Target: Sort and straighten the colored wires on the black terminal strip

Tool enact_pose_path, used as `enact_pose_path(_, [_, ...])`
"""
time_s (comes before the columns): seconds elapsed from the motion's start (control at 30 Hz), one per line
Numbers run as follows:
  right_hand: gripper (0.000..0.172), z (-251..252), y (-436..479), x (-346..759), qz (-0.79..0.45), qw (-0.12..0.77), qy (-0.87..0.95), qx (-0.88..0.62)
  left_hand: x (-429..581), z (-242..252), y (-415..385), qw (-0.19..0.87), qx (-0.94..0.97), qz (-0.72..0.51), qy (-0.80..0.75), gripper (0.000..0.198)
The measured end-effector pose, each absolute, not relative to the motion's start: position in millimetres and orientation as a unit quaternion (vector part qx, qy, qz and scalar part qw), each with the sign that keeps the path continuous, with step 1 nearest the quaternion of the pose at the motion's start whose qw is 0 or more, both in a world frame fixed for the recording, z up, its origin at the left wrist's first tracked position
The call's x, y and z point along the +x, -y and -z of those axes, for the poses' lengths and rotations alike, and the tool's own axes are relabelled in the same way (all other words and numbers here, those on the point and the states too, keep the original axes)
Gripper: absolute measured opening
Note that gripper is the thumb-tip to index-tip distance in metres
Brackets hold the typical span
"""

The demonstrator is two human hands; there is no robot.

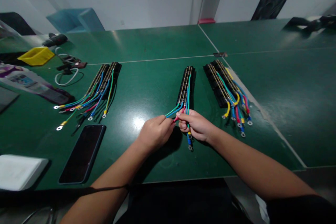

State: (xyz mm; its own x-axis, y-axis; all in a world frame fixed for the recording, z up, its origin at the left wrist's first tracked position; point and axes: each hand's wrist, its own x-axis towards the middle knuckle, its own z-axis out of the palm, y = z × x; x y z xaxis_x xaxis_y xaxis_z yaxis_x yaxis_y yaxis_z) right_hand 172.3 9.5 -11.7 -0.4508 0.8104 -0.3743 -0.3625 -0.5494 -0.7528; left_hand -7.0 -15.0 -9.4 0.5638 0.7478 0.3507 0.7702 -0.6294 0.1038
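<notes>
Middle terminal strip [185, 85]: lying near the centre of the green surface [147, 87], its length running between the far and near edges, its wired end facing the near edge.
Red wire [177, 116]: extending from that end and passing between the two hands.
Left hand [156, 133]: gripping the red wire, fingers closed; blue and green wires [172, 112] are disappearing behind it, and whether it is gripping those, I cannot tell.
Right hand [195, 126]: pinching the red wire between thumb and forefinger, other fingers curled; further blue and green wires are running past them.
Ring lugs [190, 144]: hanging below the right hand, towards the near edge.
Right strip pair [216, 85]: lying beside a pale seam [265, 115], yellow, blue, green and red leads pointing towards the near edge.
Left strip pair [103, 77]: lying towards the left edge, leads fanning out nearward and left.
Phone [82, 155]: lying by the near edge, left of the hands.
White box [21, 169]: sitting at the near left corner.
Bottle [34, 82]: occupying the left edge; standing or lying, I cannot tell.
Yellow tray [36, 56]: resting beyond the bottle, towards the far left corner.
</notes>
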Motion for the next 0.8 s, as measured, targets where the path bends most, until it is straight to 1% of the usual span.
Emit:
enact_pose_path(0.2, [0.032,12.5,-9.9,172.3,-0.793,0.368,0.308,-0.376,-4.9,9.4,15.9,0.045,-0.877,0.219,0.425,0.025])
enact_pose_path(0.53, [0.025,12.0,-10.8,170.6,-0.79,0.371,0.294,-0.39,-5.4,13.4,13.4,0.065,-0.875,0.215,0.429,0.021])
enact_pose_path(0.8, [0.025,12.6,-11.6,170.4,-0.788,0.373,0.293,-0.393,-4.0,11.3,12.7,0.086,-0.875,0.206,0.43,0.025])
